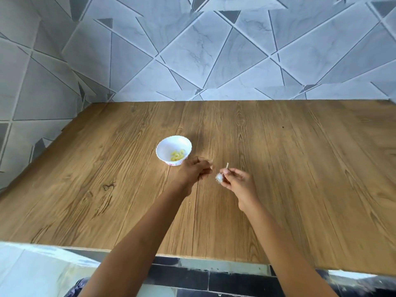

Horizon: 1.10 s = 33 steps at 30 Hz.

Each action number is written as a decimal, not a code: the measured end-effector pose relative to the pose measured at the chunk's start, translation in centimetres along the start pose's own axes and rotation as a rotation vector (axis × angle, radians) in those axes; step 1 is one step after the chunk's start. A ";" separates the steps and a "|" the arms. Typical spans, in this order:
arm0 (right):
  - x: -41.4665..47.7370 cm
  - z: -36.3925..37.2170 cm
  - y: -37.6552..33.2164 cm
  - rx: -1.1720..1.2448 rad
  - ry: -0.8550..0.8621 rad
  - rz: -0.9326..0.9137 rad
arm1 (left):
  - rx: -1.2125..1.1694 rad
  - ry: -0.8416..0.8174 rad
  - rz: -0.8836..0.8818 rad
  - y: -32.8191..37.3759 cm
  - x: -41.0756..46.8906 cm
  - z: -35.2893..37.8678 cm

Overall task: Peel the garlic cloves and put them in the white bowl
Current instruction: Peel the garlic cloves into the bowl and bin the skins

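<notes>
A small white bowl (pixel 173 150) stands on the wooden table (pixel 278 168), with several peeled yellowish garlic cloves (pixel 177 155) in its bottom. My right hand (pixel 236 185) pinches the remains of a garlic bulb (pixel 219 177), a whitish papery lump with its thin stalk sticking up. My left hand (pixel 196 171) hovers just right of the bowl with curled fingers. It is blurred, and whether it holds a clove cannot be made out. The two hands are a short gap apart.
The table runs up to a grey tiled wall (pixel 192 50) at the back and on the left. Its near edge (pixel 192 254) lies below my forearms, with dark floor tiles beneath.
</notes>
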State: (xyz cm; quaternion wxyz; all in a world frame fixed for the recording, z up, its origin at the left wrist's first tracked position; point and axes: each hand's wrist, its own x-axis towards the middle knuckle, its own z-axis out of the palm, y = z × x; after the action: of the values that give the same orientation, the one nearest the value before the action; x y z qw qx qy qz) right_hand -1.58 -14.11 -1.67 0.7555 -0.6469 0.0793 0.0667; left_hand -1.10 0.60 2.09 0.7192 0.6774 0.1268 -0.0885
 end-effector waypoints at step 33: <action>-6.3 2.2 7.1 -1.276 -0.041 -0.655 | 0.998 -0.092 -0.042 -2.3 -3.5 -5.8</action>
State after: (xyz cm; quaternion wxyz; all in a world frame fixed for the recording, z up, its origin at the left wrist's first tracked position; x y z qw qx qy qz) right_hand -9.16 -10.79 -6.93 0.2124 -0.9517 -0.1874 -0.1180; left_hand -5.52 6.06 0.71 0.3104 0.9315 0.0509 -0.1826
